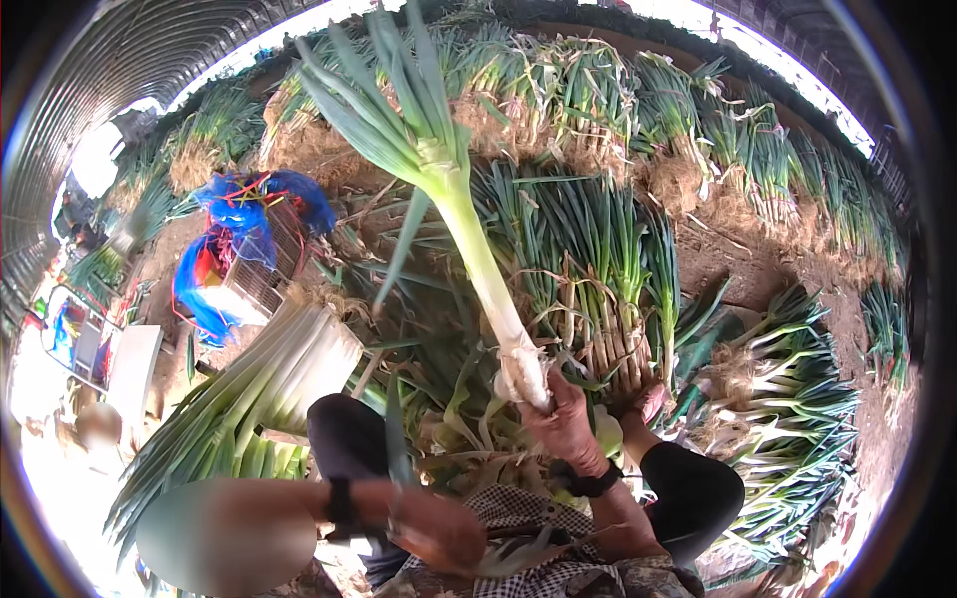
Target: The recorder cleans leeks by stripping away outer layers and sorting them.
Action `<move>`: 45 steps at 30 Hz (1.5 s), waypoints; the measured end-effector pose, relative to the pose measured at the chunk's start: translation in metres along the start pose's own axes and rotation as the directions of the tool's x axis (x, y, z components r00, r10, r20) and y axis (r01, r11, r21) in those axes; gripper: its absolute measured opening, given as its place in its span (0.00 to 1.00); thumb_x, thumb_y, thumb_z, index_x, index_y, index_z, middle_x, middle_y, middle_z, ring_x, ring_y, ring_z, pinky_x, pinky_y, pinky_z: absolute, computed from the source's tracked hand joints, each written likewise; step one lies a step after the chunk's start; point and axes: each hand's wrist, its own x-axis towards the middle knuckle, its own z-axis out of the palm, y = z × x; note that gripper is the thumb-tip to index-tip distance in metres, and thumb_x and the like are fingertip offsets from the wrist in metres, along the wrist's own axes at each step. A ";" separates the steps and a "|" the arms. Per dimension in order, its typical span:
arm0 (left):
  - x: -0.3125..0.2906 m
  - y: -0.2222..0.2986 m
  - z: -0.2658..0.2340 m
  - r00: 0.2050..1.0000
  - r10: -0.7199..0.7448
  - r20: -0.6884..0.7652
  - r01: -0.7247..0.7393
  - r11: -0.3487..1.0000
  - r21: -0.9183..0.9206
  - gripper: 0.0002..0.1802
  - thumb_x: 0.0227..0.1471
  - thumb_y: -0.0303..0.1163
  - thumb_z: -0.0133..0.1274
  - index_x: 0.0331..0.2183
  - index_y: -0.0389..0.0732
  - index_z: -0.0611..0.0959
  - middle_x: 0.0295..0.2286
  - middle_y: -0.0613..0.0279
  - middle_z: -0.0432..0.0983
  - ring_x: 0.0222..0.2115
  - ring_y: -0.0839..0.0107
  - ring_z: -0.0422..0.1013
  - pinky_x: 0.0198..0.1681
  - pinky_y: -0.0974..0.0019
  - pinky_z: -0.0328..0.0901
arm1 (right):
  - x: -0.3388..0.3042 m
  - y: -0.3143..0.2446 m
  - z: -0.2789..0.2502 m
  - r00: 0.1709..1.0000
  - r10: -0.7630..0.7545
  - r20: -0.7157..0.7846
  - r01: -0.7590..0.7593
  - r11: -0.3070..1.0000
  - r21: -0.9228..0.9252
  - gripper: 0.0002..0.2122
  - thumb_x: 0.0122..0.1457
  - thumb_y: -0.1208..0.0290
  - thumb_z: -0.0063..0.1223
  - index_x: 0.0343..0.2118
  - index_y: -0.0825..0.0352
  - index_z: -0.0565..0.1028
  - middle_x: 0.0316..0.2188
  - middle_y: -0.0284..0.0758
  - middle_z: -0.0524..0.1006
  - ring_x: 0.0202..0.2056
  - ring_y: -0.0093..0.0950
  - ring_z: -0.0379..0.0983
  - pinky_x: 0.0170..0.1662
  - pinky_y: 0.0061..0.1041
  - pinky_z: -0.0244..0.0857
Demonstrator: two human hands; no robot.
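My right hand [564,424] is closed around the root end of a large leek [485,274]. The leek tilts up and to the left, its pale stem nearest me and its green leaves fanning out at the far end. Low in front of my body, my left hand [439,533] is closed and somewhat blurred. A long grey-green leek leaf [399,439] rises from it, and a pale strip [533,560] trails on its other side. My left fingers are partly hidden. Loose leaves and peelings [478,424] lie beneath the held leek.
Trimmed leeks [269,374] are stacked at my left. Untrimmed leeks stand upright ahead [608,269], and more lie piled at right [778,419]. A crate [267,261] with blue netting [244,224] sits at far left. Bundled leeks [568,100] line the back. My bare foot [643,404] rests near the pile.
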 end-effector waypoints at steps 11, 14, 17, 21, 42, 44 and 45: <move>0.109 0.140 -0.177 0.526 0.511 -0.680 -0.700 0.715 -0.004 0.30 0.60 0.47 0.48 0.55 0.35 0.67 0.50 0.47 0.70 0.47 0.51 0.71 0.55 0.48 0.64 | -0.068 0.037 0.049 0.817 0.106 0.567 0.014 0.979 -0.203 0.18 0.55 0.68 0.61 0.44 0.71 0.69 0.32 0.41 0.75 0.33 0.29 0.77 0.33 0.31 0.70; 0.108 0.109 -0.173 0.480 0.474 -0.738 -0.744 0.666 -0.056 0.30 0.60 0.47 0.47 0.55 0.36 0.67 0.51 0.52 0.69 0.51 0.56 0.68 0.57 0.48 0.63 | -0.031 0.030 0.040 0.944 0.105 0.313 -0.107 0.994 -0.011 0.17 0.62 0.68 0.53 0.49 0.73 0.68 0.37 0.43 0.77 0.37 0.30 0.75 0.42 0.29 0.69; 0.109 0.085 -0.168 0.427 0.442 -0.788 -0.738 0.674 -0.022 0.30 0.60 0.48 0.48 0.55 0.38 0.67 0.50 0.56 0.70 0.50 0.61 0.69 0.57 0.52 0.62 | 0.032 0.033 0.049 0.928 0.351 0.126 -0.367 0.803 0.469 0.15 0.64 0.64 0.48 0.46 0.72 0.70 0.38 0.34 0.76 0.40 0.23 0.74 0.45 0.25 0.68; 0.118 0.078 -0.153 0.454 0.346 -0.821 -0.701 0.708 -0.089 0.24 0.60 0.45 0.49 0.49 0.36 0.74 0.44 0.60 0.73 0.43 0.70 0.69 0.49 0.64 0.63 | 0.085 0.031 0.080 0.952 0.255 0.167 -0.289 0.929 0.230 0.13 0.66 0.62 0.46 0.43 0.68 0.73 0.35 0.29 0.76 0.34 0.18 0.71 0.38 0.20 0.65; 0.086 0.090 -0.147 0.445 0.457 -0.770 -0.712 0.702 0.004 0.35 0.60 0.58 0.42 0.53 0.35 0.69 0.43 0.54 0.75 0.40 0.61 0.75 0.44 0.62 0.71 | -0.042 0.164 0.035 0.886 0.348 0.305 0.002 0.656 -0.755 0.11 0.62 0.67 0.48 0.39 0.69 0.74 0.31 0.47 0.75 0.33 0.40 0.74 0.37 0.37 0.68; 0.092 0.085 -0.141 0.431 0.461 -0.775 -0.690 0.723 0.046 0.35 0.61 0.56 0.41 0.53 0.34 0.69 0.44 0.51 0.74 0.41 0.59 0.75 0.44 0.61 0.71 | 0.001 0.124 0.038 0.983 0.115 0.143 -0.028 0.864 -0.503 0.10 0.62 0.70 0.50 0.42 0.69 0.73 0.35 0.46 0.76 0.36 0.38 0.76 0.39 0.32 0.69; 0.092 0.079 -0.143 0.442 0.452 -0.775 -0.680 0.732 0.039 0.34 0.61 0.55 0.40 0.53 0.33 0.68 0.44 0.49 0.74 0.42 0.57 0.75 0.45 0.58 0.70 | 0.039 0.081 0.046 0.994 0.062 0.090 -0.025 0.933 -0.359 0.10 0.61 0.72 0.51 0.43 0.69 0.73 0.37 0.45 0.77 0.37 0.36 0.77 0.39 0.29 0.70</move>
